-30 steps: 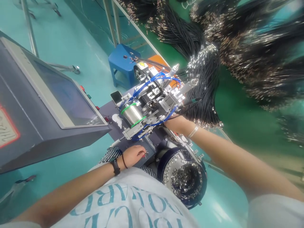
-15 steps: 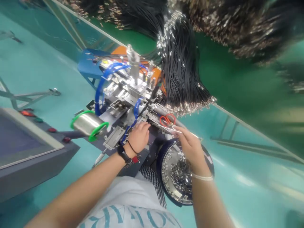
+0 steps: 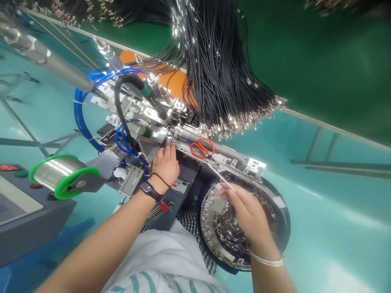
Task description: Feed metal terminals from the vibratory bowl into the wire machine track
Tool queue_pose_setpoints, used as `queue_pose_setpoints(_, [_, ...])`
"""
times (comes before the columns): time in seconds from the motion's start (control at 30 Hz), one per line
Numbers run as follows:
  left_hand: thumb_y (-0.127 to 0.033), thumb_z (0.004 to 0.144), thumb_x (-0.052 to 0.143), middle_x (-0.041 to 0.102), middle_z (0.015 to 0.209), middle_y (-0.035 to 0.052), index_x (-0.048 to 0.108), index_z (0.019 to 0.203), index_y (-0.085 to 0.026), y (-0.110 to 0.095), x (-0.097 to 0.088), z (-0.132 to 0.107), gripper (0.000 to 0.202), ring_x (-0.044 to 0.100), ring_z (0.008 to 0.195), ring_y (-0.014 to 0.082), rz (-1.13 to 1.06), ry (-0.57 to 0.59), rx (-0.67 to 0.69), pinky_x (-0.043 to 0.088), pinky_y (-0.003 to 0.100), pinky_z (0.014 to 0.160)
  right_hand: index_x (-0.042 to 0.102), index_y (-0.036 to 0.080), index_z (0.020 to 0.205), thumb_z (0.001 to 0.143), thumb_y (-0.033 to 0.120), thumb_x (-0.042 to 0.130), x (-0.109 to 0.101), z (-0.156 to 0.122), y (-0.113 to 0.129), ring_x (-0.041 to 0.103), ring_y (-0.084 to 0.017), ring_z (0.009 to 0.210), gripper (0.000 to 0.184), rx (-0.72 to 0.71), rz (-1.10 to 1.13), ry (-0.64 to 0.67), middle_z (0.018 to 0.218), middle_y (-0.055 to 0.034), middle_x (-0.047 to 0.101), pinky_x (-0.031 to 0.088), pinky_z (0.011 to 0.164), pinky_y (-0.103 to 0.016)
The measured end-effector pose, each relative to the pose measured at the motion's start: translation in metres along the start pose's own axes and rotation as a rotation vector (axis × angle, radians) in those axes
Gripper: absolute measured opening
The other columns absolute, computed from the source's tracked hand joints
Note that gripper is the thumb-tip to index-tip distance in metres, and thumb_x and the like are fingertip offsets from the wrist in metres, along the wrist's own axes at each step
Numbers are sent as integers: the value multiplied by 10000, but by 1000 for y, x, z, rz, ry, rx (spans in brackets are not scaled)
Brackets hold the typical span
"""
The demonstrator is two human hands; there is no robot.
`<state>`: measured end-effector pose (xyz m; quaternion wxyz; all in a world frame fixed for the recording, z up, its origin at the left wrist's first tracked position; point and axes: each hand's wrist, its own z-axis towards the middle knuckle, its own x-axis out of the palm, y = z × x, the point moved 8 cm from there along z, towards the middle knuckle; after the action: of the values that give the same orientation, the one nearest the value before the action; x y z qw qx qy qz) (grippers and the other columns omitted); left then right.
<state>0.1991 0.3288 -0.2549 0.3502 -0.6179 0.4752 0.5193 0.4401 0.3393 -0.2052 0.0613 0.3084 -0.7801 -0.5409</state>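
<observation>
My left hand [image 3: 165, 165] reaches over the machine [image 3: 143, 116], its fingers stretched out with the tips at the inner end of the feed track [image 3: 220, 165]. Whether they press on a small part there is hidden. My right hand [image 3: 249, 209] pinches a thin pale rod [image 3: 222, 177], which slants up and left with its far end by the track. Orange-handled scissors [image 3: 202, 148] lie across the track. Below my right hand is a round bowl feeder [image 3: 204, 228] holding many small metal connectors [image 3: 229, 232].
A bundle of black cables [image 3: 220, 73] with metal ends hangs over the green table [image 3: 305, 73] edge behind the machine. To the left are a wire spool [image 3: 58, 173] with green flanges and a control box [image 3: 33, 232]. Hex keys [image 3: 164, 207] lie close to my left wrist.
My view has come closer and turned, so the machine shows larger. My right hand has drawn back from the scissors and track, the rod still pinched. My left hand stays at the machine.
</observation>
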Motion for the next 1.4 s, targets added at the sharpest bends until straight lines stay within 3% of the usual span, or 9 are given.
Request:
queue_pose_setpoints(0.27, [-304,824,500,408,1414,216,354,1403,-48,-6,-6,-3,650,426,1168,350,108,31,-19,374,462,942,650,244,1079,951,365,421,-1,6,-1,604,-116,788,289,-1,-20,57,849,4,668,479,744,-228])
queue_pose_setpoints(0.5, [-289,825,510,541,1241,201,479,1306,-69,3,-12,2,531,464,1104,358,6,24,-21,392,463,896,646,222,1083,948,407,407,-7,6,-8,565,-119,690,332,93,-63,56,729,13,616,451,644,-220])
queue_pose_setpoints(0.63, [-311,867,477,630,973,118,647,1056,-135,9,-20,-1,309,555,919,244,-458,43,-69,425,360,840,639,223,1097,956,402,389,-5,4,0,567,-124,687,338,65,-104,89,722,13,604,431,633,-226])
queue_pose_setpoints(0.8, [-517,838,531,598,743,27,683,1033,-163,-18,-9,-54,432,457,582,98,-1403,500,-235,351,233,552,635,216,1027,973,353,357,26,2,28,548,-121,660,315,-57,-161,268,711,10,597,411,640,-235])
queue_pose_setpoints(0.87, [-519,796,596,530,661,-4,687,1035,-147,-28,-5,-78,451,375,519,62,-1649,601,-328,271,209,498,638,220,1001,978,342,337,46,0,38,548,-127,665,326,-84,-194,374,711,6,605,407,640,-239])
queue_pose_setpoints(1.03, [-454,748,688,449,574,-36,683,817,-124,-7,15,-112,337,323,491,31,-1963,437,-644,229,187,484,623,250,1123,958,331,395,90,1,47,593,-153,835,293,-123,-267,536,902,-26,670,448,741,-263])
queue_pose_setpoints(1.1, [-445,751,688,445,572,-41,650,773,-134,8,25,-120,314,319,492,30,-2014,378,-733,237,181,488,588,237,1211,912,379,491,96,16,46,608,-167,873,345,-89,-278,454,982,-46,677,471,769,-276])
queue_pose_setpoints(1.27, [-471,770,662,474,603,-30,626,771,-132,37,47,-143,340,347,517,34,-1966,408,-812,257,170,504,656,206,1131,910,378,473,109,85,50,647,-187,887,334,-24,-487,-17,1009,-72,701,479,817,-287])
queue_pose_setpoints(1.4, [-512,784,629,498,630,-11,640,784,-130,52,57,-167,383,357,540,48,-1862,478,-777,247,179,502,600,244,1220,949,338,372,147,137,57,660,-200,887,367,-12,-847,-66,978,-87,706,470,809,-297])
